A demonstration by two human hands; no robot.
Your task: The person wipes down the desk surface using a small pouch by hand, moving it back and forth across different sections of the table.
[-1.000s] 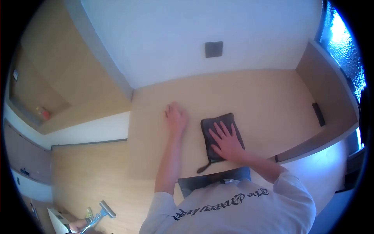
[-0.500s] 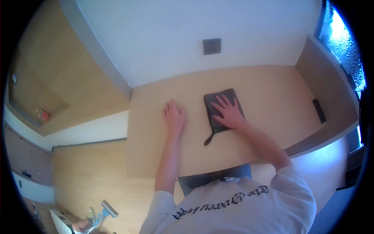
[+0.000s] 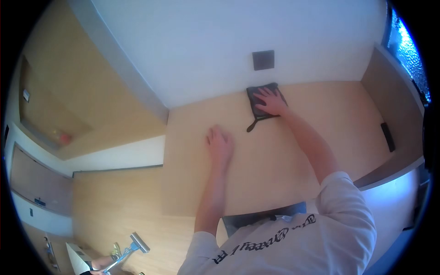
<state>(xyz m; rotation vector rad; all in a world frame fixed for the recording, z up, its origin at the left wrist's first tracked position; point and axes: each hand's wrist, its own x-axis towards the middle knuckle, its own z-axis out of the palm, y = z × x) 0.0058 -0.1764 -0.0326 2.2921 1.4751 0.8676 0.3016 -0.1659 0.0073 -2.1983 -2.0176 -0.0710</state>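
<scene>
My right hand lies flat with spread fingers on a dark, square, cloth-like piece with black edging. A loop sticks out from its near left corner. This piece lies at the back of the wooden desk, its far edge against the wall and slightly rumpled. My left hand rests on the bare desk top, nearer to me and to the left. Its fingers are loosely bent and apart, with nothing in them.
A dark square plate is set in the white wall. At the right, a black strip sits by the wooden side panel. A dark seat is under the front edge. Lower left, another person's hand holds a flat-headed mop.
My right hand and the dark piece have moved away from me to the wall. My left hand stays on the desk. The view has shifted a little.
</scene>
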